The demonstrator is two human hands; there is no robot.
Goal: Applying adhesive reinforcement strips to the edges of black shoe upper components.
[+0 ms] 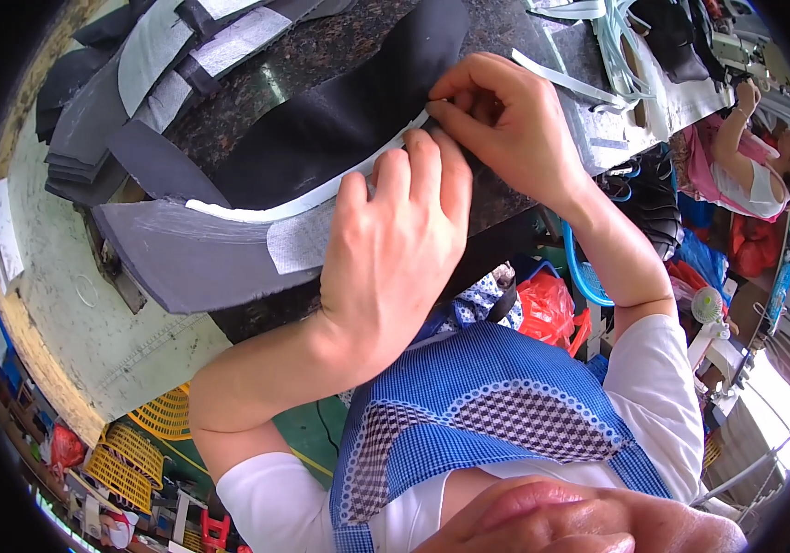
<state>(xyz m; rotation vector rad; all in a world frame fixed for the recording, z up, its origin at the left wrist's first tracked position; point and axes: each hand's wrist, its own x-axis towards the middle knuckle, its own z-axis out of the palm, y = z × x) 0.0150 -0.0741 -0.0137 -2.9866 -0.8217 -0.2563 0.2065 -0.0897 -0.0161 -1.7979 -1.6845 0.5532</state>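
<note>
A dark grey curved panel (183, 263) lies on the table with its underside up, a pale patch (298, 241) on its surface. Black flexible material (321, 129) spreads beyond it. A narrow white strip (270, 214) follows the curved seam between the two. My left hand (395, 230) lies over the panel, fingers bent and close together, their tips on the strip and the black material's edge. Just right of it, my right hand (514, 129) pinches the strip's far end between thumb and forefinger; the other fingers curl in. The exact grip at both fingertips is partly hidden.
Stacked grey panels (81, 157) with pale patches lie at the far left of the speckled dark tabletop (266, 92). Loose white strips (620, 55) hang together at the far right. Yellow baskets (128, 461) stand on the floor at left. Another person (736, 166) sits at the right.
</note>
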